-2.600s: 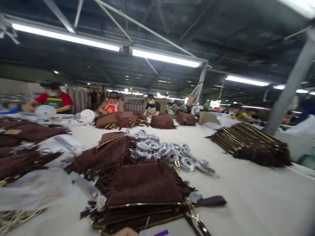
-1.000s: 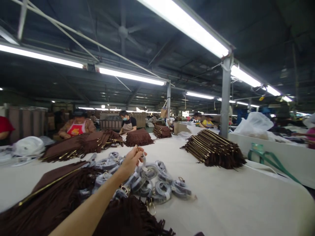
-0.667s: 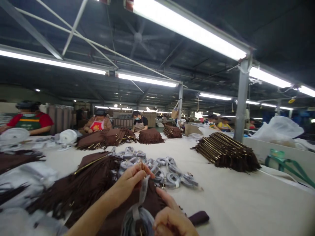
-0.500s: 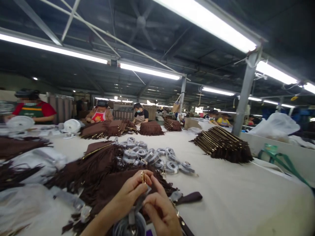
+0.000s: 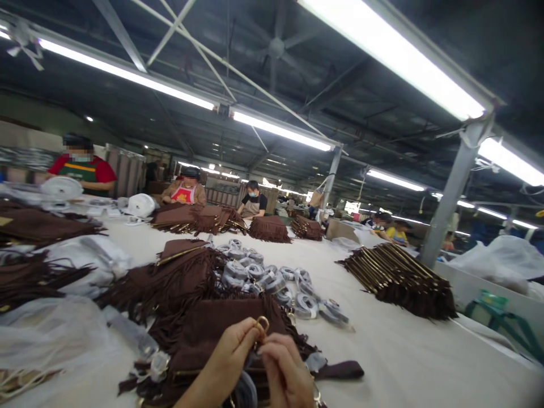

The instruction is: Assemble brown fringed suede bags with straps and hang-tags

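My left hand (image 5: 232, 354) pinches a gold metal clasp (image 5: 263, 323) between thumb and fingers, its curved loop standing up above the fingertips. Close beside it, the fingers of my right hand (image 5: 287, 365) are bent together at the clasp's lower end; what they pinch is hidden. Below the hands hangs or lies a coiled grey strap (image 5: 246, 391), partly covered by them. Under and behind both hands lies a dark brown fringed bag (image 5: 208, 326). A brown wrist strap (image 5: 342, 370) sticks out to the right of my right hand.
Several plastic-wrapped coiled straps (image 5: 272, 277) lie beyond the hands. A fanned stack of brown fringed bags (image 5: 399, 277) sits to the right, near a metal post (image 5: 454, 187). Clear plastic bags (image 5: 51, 334) are at the left. Co-workers (image 5: 185, 190) sit across the white table (image 5: 391, 357).
The clasp's loop now stands higher above my fingertips. My right hand has closed in toward the clasp from the strap below. The view has shifted a little left.
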The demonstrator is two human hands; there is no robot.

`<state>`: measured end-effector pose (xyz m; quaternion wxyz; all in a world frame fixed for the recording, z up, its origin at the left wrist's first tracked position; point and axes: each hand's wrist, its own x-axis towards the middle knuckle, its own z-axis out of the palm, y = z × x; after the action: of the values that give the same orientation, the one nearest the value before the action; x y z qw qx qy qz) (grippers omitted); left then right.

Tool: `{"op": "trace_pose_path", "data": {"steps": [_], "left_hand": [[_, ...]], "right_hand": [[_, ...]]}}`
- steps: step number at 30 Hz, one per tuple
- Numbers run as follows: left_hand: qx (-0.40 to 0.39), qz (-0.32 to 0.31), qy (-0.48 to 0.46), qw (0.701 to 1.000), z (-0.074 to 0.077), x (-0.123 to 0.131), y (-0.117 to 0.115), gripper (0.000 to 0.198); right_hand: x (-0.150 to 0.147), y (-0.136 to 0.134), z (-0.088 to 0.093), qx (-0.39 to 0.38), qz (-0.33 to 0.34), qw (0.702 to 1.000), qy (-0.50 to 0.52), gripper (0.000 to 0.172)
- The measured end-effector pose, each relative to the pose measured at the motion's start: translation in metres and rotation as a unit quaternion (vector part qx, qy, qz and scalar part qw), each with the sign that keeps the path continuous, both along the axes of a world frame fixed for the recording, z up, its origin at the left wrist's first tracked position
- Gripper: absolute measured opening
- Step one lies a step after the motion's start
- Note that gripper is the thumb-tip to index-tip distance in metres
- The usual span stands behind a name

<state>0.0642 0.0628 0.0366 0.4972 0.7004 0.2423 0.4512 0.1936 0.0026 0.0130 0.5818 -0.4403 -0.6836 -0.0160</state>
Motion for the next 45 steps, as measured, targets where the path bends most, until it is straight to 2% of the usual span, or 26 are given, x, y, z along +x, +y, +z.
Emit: {"op": "trace_pose_path", "data": {"steps": [2, 5, 7, 9, 11, 13, 17, 21, 24, 28, 31, 37, 39, 42, 43, 45], "left_hand": [[0.018, 0.008, -0.008, 1.000, -0.003, 0.002, 0.000, 0.041], [0.040, 0.000, -0.015, 0.999, -0.003, 0.003, -0.001, 0.034], [0.050, -0.002, 0.009, 0.999, 0.001, 0.001, -0.003, 0.034], [0.061, -0.002, 0.058, 0.996, 0.006, -0.004, -0.006, 0.033], [0.079, 0.006, 0.119, 0.990, 0.008, -0.009, -0.010, 0.024], [0.102, 0.040, 0.179, 0.978, 0.006, -0.015, -0.013, 0.017], [0.174, 0.114, 0.260, 0.943, -0.012, -0.019, -0.014, 0.025], [0.266, 0.189, 0.277, 0.904, -0.031, -0.013, -0.009, 0.030], [0.277, 0.221, 0.249, 0.901, -0.040, -0.011, -0.004, 0.035], [0.272, 0.220, 0.219, 0.911, -0.047, -0.015, 0.002, 0.040], [0.279, 0.212, 0.211, 0.912, -0.046, -0.016, 0.001, 0.043], [0.303, 0.196, 0.214, 0.908, -0.043, -0.014, -0.002, 0.046], [0.309, 0.190, 0.217, 0.906, -0.045, -0.014, -0.003, 0.047], [0.300, 0.175, 0.210, 0.914, -0.044, -0.013, -0.007, 0.048], [0.287, 0.166, 0.199, 0.922, -0.042, -0.012, -0.010, 0.048], [0.243, 0.133, 0.158, 0.948, -0.032, -0.010, -0.017, 0.046]], "right_hand": [[0.008, 0.001, 0.023, -0.051, -0.001, 0.999, -0.007, 0.024], [0.012, 0.005, 0.052, -0.108, 0.091, 0.987, -0.074, 0.024], [0.013, 0.008, 0.062, -0.102, 0.111, 0.983, -0.100, 0.026], [0.017, 0.011, 0.065, -0.098, 0.079, 0.987, -0.096, 0.027], [0.023, 0.013, 0.064, -0.110, 0.049, 0.990, -0.073, 0.024], [0.029, 0.014, 0.064, -0.130, 0.029, 0.990, -0.036, 0.021], [0.036, 0.018, 0.062, -0.165, 0.023, 0.986, 0.008, 0.020], [0.033, 0.021, 0.058, -0.145, 0.045, 0.987, 0.054, 0.020], [0.034, 0.019, 0.052, -0.100, 0.037, 0.992, 0.067, 0.017], [0.037, 0.012, 0.042, -0.128, 0.026, 0.991, 0.011, 0.016], [0.036, 0.008, 0.037, -0.134, 0.017, 0.990, -0.042, 0.016], [0.026, 0.005, 0.039, -0.129, -0.021, 0.987, -0.090, 0.021], [0.023, 0.005, 0.039, -0.140, -0.015, 0.987, -0.077, 0.021], [0.022, 0.006, 0.036, -0.175, -0.003, 0.985, 0.004, 0.010], [0.023, 0.006, 0.033, -0.189, 0.006, 0.981, 0.044, 0.006], [0.026, 0.007, 0.027, -0.212, 0.036, 0.969, 0.119, 0.011]]}}
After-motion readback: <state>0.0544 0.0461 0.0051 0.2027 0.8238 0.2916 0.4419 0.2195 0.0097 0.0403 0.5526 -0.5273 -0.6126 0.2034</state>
